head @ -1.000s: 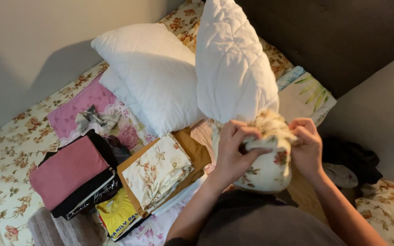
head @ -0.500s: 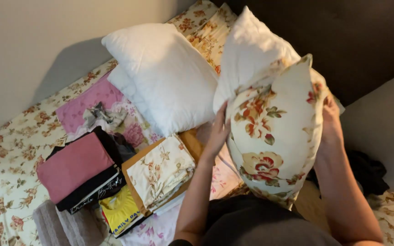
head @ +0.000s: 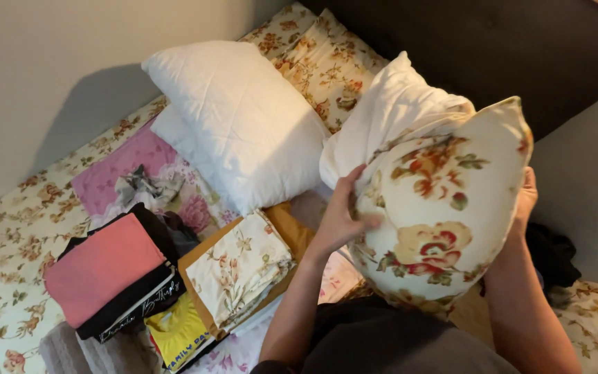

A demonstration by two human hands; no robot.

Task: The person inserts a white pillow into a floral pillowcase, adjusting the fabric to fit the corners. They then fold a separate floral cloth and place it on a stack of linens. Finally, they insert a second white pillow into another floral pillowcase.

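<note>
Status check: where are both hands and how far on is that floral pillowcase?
Left hand and right hand grip floral pillowcase at its sides. White pillow mostly covered, top corner bare. Nothing obstructing; folded linens below left.

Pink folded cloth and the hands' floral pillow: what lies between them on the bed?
In the head view, a folded floral sheet on a mustard cloth lies between the pink folded cloth and the floral pillow.

Pillow [head: 396, 118]: white, quilted, plump, held up off the bed, tilted, upper corner pointing up-left. Lower two-thirds sheathed in cream pillowcase [head: 444, 215] with red, orange and yellow flowers and green leaves; case open edge runs diagonally across pillow; one case corner sticks up at right.
</note>
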